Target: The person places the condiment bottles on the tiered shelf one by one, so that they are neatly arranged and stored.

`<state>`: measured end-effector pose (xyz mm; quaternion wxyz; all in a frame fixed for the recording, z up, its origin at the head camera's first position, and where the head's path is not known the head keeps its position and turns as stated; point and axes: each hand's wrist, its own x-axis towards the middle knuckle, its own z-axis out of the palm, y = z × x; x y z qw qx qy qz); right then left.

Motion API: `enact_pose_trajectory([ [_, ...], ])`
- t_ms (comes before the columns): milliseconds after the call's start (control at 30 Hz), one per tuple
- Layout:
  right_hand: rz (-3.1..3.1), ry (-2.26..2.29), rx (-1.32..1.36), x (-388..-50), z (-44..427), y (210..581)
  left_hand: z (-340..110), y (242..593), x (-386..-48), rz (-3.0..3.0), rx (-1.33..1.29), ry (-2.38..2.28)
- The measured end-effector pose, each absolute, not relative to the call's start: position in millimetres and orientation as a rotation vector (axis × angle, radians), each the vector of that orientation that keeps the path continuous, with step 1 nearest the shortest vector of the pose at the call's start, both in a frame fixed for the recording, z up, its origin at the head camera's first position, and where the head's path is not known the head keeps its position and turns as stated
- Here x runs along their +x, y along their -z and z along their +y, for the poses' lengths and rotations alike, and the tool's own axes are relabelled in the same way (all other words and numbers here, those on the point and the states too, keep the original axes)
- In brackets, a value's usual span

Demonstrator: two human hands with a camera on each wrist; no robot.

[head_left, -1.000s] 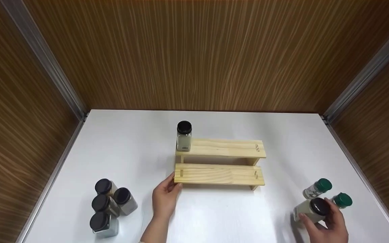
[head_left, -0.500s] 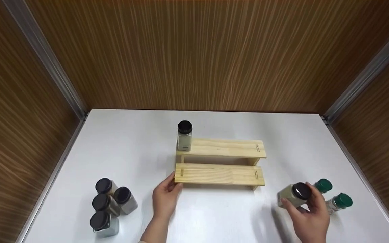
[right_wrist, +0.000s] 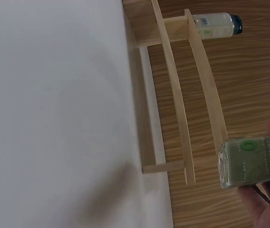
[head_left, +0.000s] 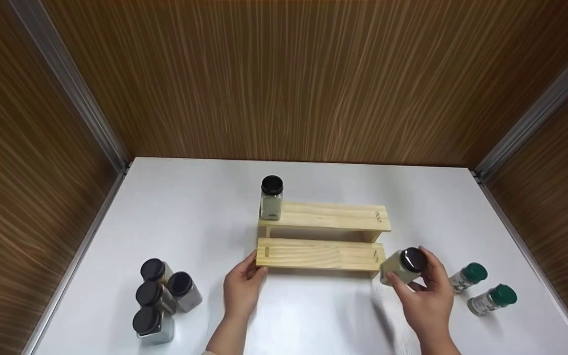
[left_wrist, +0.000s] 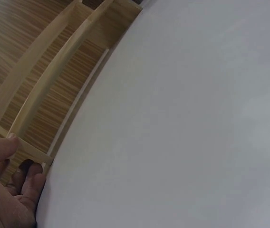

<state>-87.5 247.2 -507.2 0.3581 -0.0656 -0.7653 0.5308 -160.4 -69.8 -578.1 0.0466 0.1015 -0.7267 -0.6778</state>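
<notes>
A two-step wooden spice rack (head_left: 321, 254) stands on the white table. My left hand (head_left: 242, 288) grips the left end of its lower step, thumb on the board and fingers by the leg in the left wrist view. My right hand (head_left: 429, 305) holds a glass seasoning jar (head_left: 395, 268) with a black lid, tilted, off the table beside the lower step's right end. Its label and greenish powder show in the right wrist view, where the jar (right_wrist: 249, 161) is pinched between thumb and fingers. Another black-lidded jar (head_left: 271, 204) stands upright on the upper step's left end.
Several black-lidded jars (head_left: 158, 298) stand grouped on the table at the left. Two green-capped shakers (head_left: 483, 301) stand at the right, beyond my right hand. Brown wood-grain panels (head_left: 303, 84) enclose the table at the back and sides.
My right hand has carried the seasoning jar left and up, from beside the green-capped shakers to near the rack's right end. My left hand stays on the rack.
</notes>
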Motion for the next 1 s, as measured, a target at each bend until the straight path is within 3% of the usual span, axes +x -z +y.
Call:
enact_pose_trajectory([
  [600, -2.001, -1.454, 0.1, -143.4, 212.2, 486.5, -71.2, 578.9, -161.2, -2.221, 0.307, 2.067],
  [1000, -2.076, -1.498, 0.088, -183.3, 188.1, 470.2, -73.4, 581.3, -158.7, -2.179, 0.227, 2.104],
])
